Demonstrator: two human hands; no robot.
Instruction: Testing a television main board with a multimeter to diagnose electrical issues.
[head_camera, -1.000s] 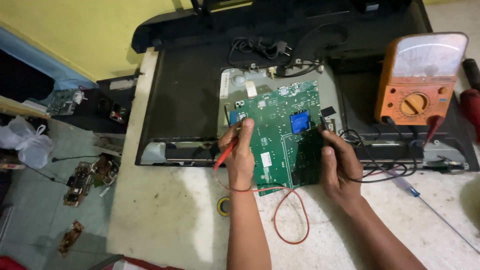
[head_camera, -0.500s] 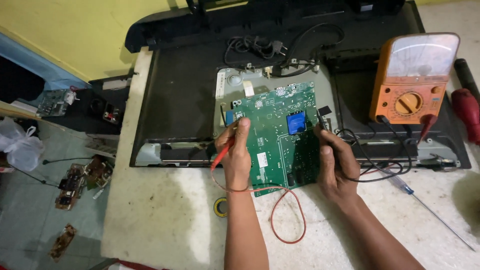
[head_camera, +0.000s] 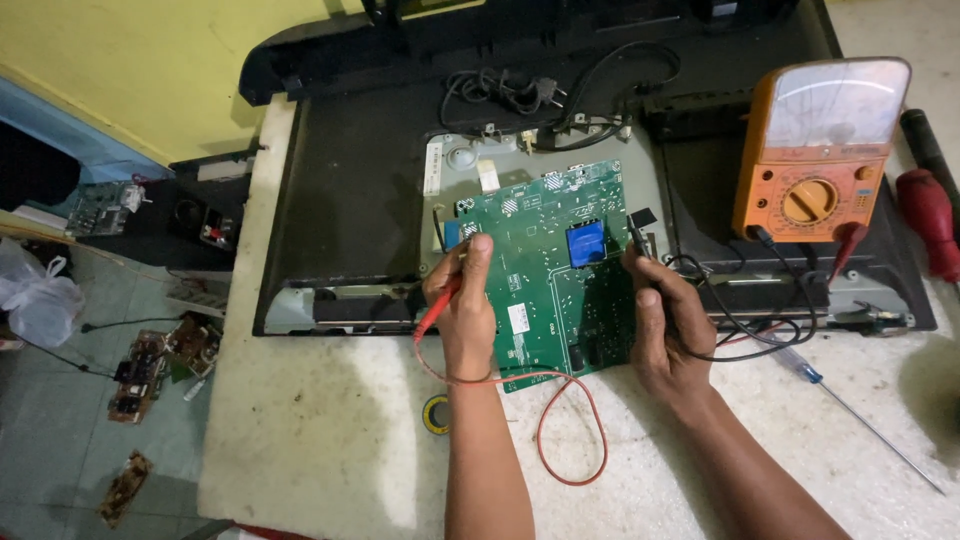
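**Probes held on a circuit board**

A red probe is gripped in the left hand, its tip set on the green board. A black probe is pinched by the right hand at the board's right edge. An orange meter stands near, right.

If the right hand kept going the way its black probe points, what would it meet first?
The right hand aims the black probe up the picture, away from the person. Next in line appears to be the small black part at the green circuit board's edge, though depth is unclear.
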